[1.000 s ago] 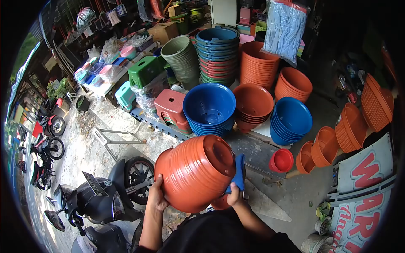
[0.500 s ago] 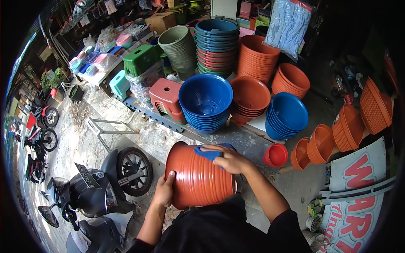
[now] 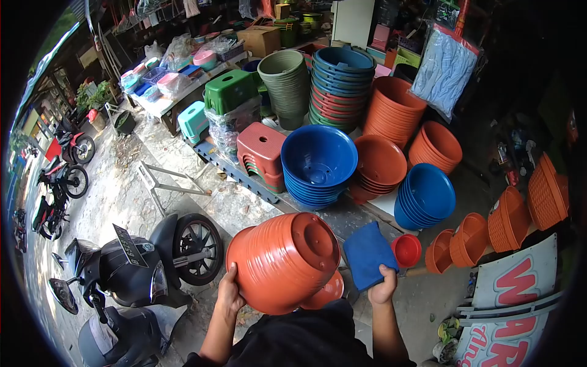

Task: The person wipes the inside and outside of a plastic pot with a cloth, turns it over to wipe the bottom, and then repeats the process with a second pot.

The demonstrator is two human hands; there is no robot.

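Note:
My left hand [image 3: 230,291] grips the ribbed terracotta-orange plastic plant pot [image 3: 269,263] by its lower left side. The pot lies tilted in front of my body, with its round base turned up and to the right. Away from the pot, my right hand [image 3: 383,286] pinches a folded blue cloth [image 3: 369,254] at its lower corner, and the cloth hangs spread out flat. Partly hidden behind the held pot, another orange piece [image 3: 327,293] shows near my lap. A small red pot [image 3: 406,251] sits just beyond the cloth.
Ahead on a low platform stand stacked blue pots [image 3: 318,159], orange pots [image 3: 380,162] and red stools [image 3: 262,150]. A parked motorbike [image 3: 131,263] is close on my left. Orange woven planters [image 3: 471,238] and a lettered sign [image 3: 513,275] are to the right.
The pot has turned so its base faces up and right. My right hand has moved off the pot's side, out to the right and down, carrying the blue cloth. The view has shifted slightly.

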